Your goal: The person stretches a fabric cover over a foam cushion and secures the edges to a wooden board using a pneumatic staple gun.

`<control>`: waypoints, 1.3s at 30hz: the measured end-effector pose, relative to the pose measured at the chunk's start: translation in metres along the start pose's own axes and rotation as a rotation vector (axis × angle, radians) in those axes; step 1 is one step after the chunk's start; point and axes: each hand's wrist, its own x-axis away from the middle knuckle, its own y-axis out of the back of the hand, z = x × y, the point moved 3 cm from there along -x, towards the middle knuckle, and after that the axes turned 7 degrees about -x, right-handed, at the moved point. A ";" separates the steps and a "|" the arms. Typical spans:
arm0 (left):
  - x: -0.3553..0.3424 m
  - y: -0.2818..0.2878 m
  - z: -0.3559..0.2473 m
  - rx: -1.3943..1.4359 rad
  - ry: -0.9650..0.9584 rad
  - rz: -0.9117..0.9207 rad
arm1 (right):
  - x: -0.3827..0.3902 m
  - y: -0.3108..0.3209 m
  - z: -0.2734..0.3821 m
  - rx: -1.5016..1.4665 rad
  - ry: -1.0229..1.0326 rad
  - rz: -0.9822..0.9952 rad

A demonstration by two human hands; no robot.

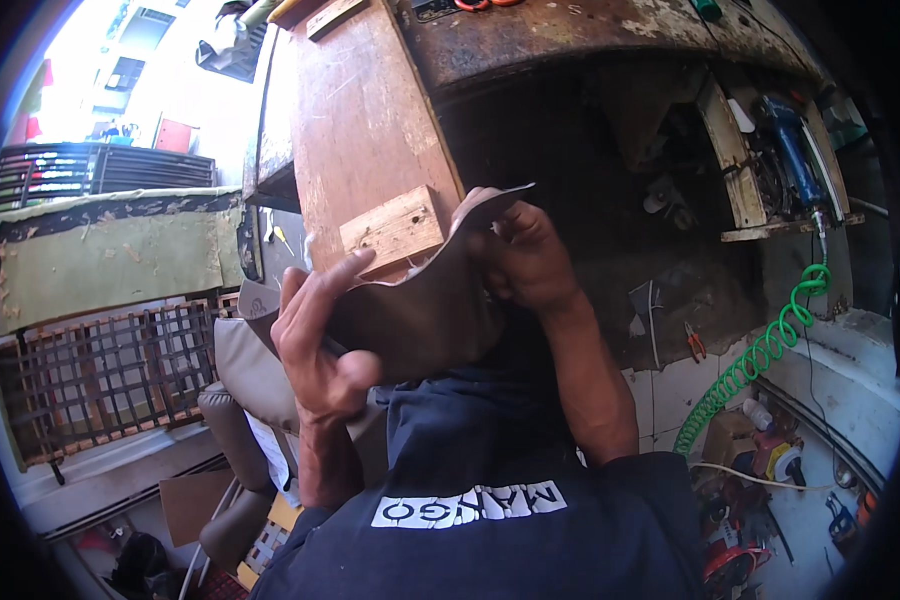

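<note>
Both hands are on one brown leather piece (425,310), held up in the air in front of the chest, just below the small pale wood block (395,228) on the side panel of the wooden counter (355,120).

Left hand (320,345): clamped on the piece's lower-left edge, thumb across the front face, index finger stretched up along the top edge. Right hand (525,260): pinching the top-right corner, fingers curled behind, thumb over the rim. The piece is bowed between the two grips, not flat.

Progress, as I read it: the piece is already cut to shape, with curved edges and a pointed upper corner. It's attached to nothing that I can see. No tool in either hand. Looks like checking or flexing rather than fitting, so I'd call this an early-to-middle stage: shaping done, joining or mounting not started.

Around it: grey cushions (245,375) below-left of the leather; a metal grid frame (100,375) further left of those; a green coiled hose (760,355) well to the right of the leather, running down to tools on the floor. Can't tell if the back face carries glue or stitching.
</note>
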 end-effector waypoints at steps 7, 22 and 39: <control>-0.012 -0.007 -0.004 -0.051 0.108 0.320 | 0.017 -0.017 -0.004 0.126 0.142 -0.295; -0.017 -0.038 -0.047 -0.196 -0.095 0.787 | 0.099 0.010 -0.030 0.693 0.109 -0.179; 0.003 -0.042 -0.028 0.661 0.523 0.360 | 0.091 -0.017 -0.030 0.636 0.281 -0.437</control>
